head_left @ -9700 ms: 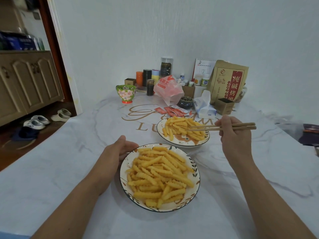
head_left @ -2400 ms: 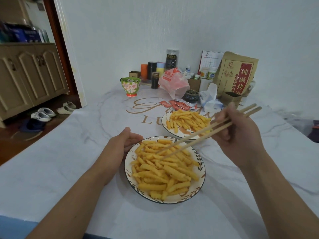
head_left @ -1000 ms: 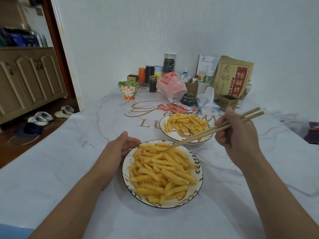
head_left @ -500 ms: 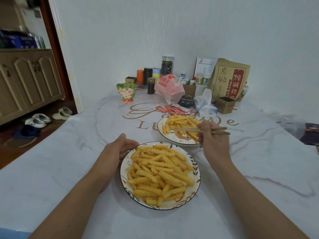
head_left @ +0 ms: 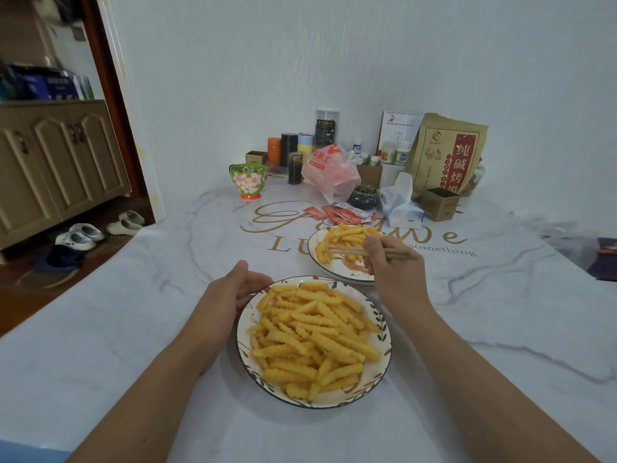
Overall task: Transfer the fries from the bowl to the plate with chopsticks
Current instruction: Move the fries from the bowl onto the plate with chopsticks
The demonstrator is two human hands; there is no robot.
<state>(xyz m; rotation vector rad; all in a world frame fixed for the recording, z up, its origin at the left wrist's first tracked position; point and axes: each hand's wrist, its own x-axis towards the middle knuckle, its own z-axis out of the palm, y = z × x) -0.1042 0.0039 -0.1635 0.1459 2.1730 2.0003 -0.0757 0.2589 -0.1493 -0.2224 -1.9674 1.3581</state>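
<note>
A wide leaf-patterned bowl (head_left: 380, 372) heaped with crinkle-cut fries (head_left: 314, 335) sits near me on the marble table. Behind it to the right stands a smaller plate (head_left: 337, 275) with a smaller pile of fries (head_left: 347, 233). My right hand (head_left: 390, 265) grips a pair of wooden chopsticks (head_left: 347, 252), which lie almost level and point left over the plate's fries. I cannot tell whether a fry sits between the tips. My left hand (head_left: 230, 295) rests against the bowl's left rim, thumb up and fingers loosely curved round the edge.
Red sauce packets (head_left: 337, 213), a tissue pack (head_left: 400, 205), a pink plastic bag (head_left: 330, 168), a flowered green cup (head_left: 249, 180), jars and a brown paper bag (head_left: 447, 155) crowd the table's far end. Shoes (head_left: 80, 233) lie on the floor at left.
My right hand has carried the chopsticks from above the near bowl across to the far plate and lowered them onto its fries. The left hand has stayed at the bowl's rim.
</note>
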